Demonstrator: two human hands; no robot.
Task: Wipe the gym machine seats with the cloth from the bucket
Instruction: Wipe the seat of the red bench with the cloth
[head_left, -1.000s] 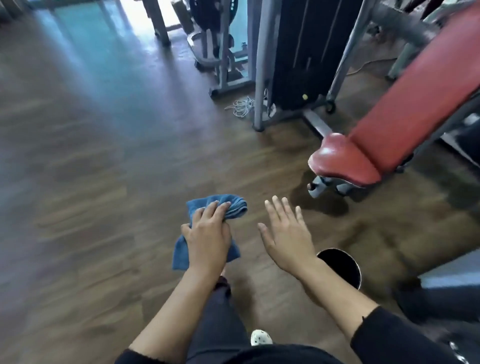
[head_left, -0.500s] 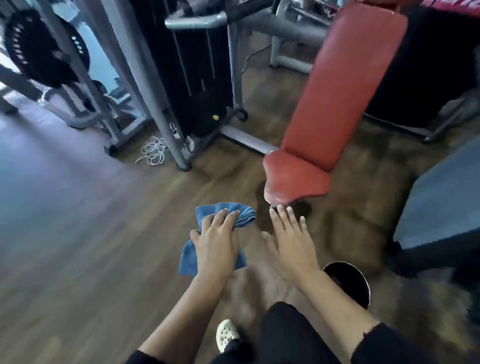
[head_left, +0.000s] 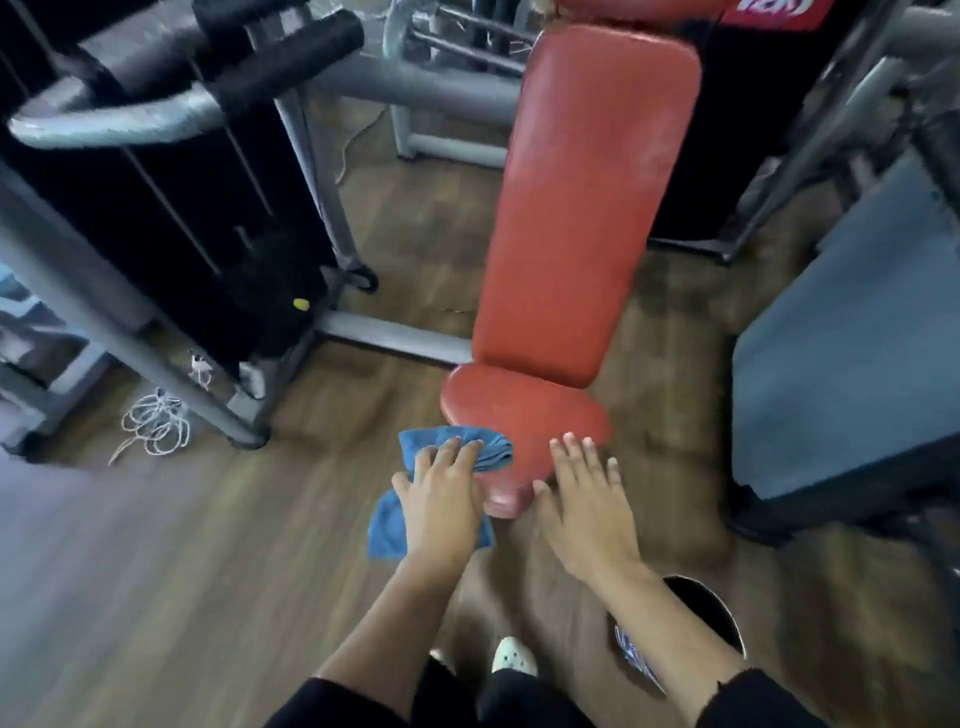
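My left hand (head_left: 441, 499) holds a crumpled blue cloth (head_left: 496, 451), its fingers lying over the top while the rest of the cloth hangs below the palm. The cloth is at the front left edge of the red seat (head_left: 519, 408); touching or just above, I cannot tell. A long red backrest (head_left: 587, 208) rises behind the seat. My right hand (head_left: 587, 509) is empty, fingers spread, its fingertips over the seat's front right corner. The black bucket (head_left: 719, 616) stands on the floor at my right forearm.
A black weight-stack machine (head_left: 182, 218) with grey bars (head_left: 124, 119) stands to the left, and a coiled white cable (head_left: 156, 426) lies on the wooden floor beside it. A large blue-grey pad (head_left: 841, 353) is close on the right. My white shoe (head_left: 514, 660) is below.
I have turned and stepped toward the red seat, which now lies straight ahead. Both hands went from over bare floor to the seat's front edge, the cloth still in my left hand.
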